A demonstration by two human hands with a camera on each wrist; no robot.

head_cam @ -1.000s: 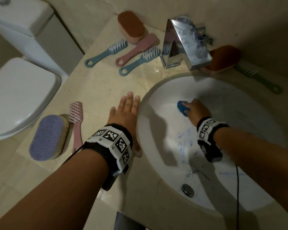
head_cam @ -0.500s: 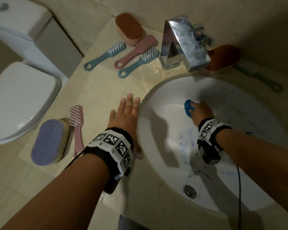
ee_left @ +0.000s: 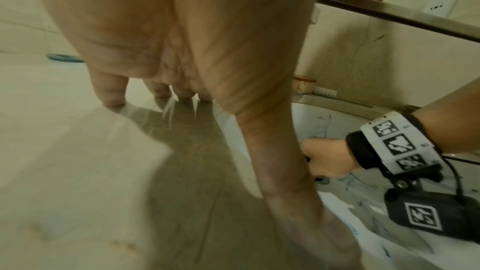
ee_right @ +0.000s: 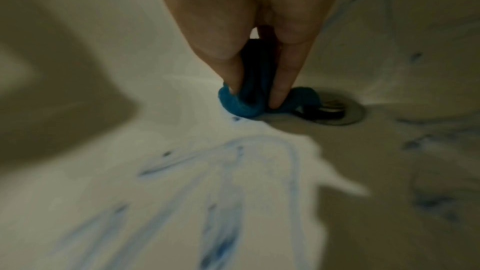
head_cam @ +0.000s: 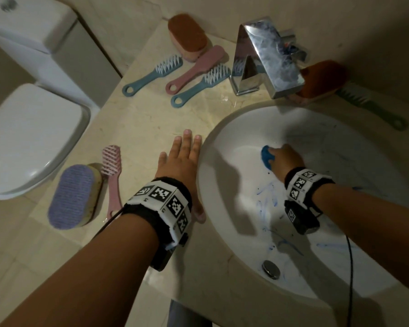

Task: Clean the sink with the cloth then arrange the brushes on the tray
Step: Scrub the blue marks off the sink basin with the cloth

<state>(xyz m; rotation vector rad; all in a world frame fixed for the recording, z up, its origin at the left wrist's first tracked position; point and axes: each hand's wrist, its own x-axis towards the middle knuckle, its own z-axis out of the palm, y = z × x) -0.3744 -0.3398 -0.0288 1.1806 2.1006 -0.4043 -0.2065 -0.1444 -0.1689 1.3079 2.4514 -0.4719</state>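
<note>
From head cam, R hand [head_cam: 285, 160] has slid the cloth [head_cam: 266, 158] nearer me vs 0.5 s ago, fingers clamped on it in the sink [head_cam: 222, 138]; blue streaks remain, so wiping isn't done. L wrist cam: L hand [ee_left: 155, 28] flat on surface [ee_left: 64, 151], fingers straight. R wrist cam: cloth [ee_right: 239, 104] pressed by the drain [ee_right: 335, 110].

Cloth [head_cam: 266, 157] mostly under right hand [head_cam: 284, 159]

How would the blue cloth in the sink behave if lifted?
The blue cloth is probably floppy: it bunches in folds between the right hand's fingers. Likely light, since it wads small. It may be damp, given blue smears across the sink.
</note>
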